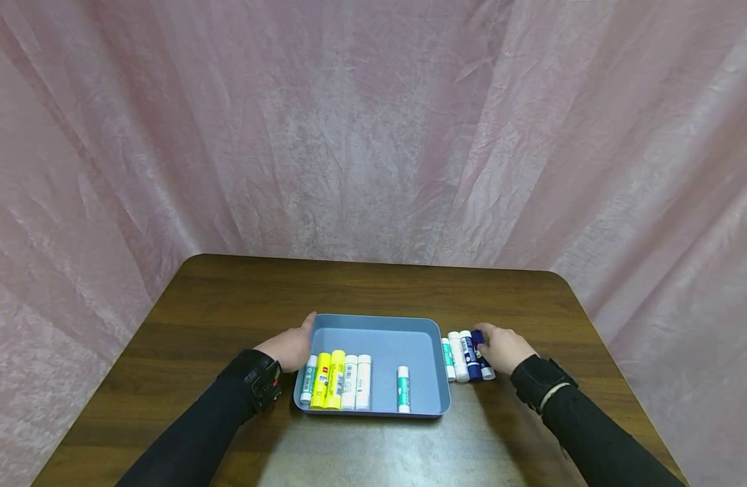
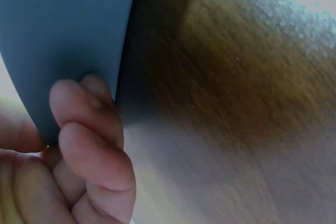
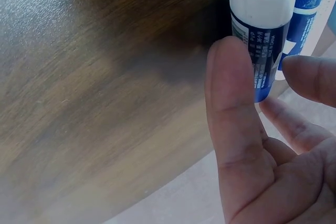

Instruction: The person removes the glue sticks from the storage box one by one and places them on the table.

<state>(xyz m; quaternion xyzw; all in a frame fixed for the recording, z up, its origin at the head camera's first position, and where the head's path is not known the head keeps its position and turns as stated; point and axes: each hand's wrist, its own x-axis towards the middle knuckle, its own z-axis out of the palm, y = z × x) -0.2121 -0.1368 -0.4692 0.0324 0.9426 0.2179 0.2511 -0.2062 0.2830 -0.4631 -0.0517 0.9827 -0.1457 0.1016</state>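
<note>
**Right hand (image 1: pixel 507 350) pinches a navy glue stick (image 3: pixel 268 51) beside a blue-grey tray (image 1: pixel 386 338)**

The tray is shallow, smooth and matte, a rectangle with rounded corners and a low wall. It rests on a table (image 1: pixel 239 297) of brown wood with streaky grain, rounded back corners and a pale shine near the front. Behind hangs a pink curtain (image 1: pixel 373 135), its velvety cloth crushed and softly folded.

The navy glue stick lies outside the tray, at the outer end of a row to its right, and leans more than its neighbours. It is a slim cylinder with a smooth white end and small white print on its label. The right hand's fingers lie against both its sides.

Next to it, towards the tray, come a second navy stick (image 1: pixel 469 355) with a white end, a white stick (image 1: pixel 457 356) and a green-and-white stick (image 1: pixel 448 360).

The left hand (image 1: pixel 293 346) clamps the tray's left edge, fingers curled against the outer wall.

Inside, along the left, stand side by side a small green-labelled stick (image 1: pixel 309 379), two glossy yellow sticks (image 1: pixel 329 380) and two white tubes (image 1: pixel 363 382). A lone green-banded stick (image 1: pixel 403 389) lies apart, nearer the right wall.
</note>
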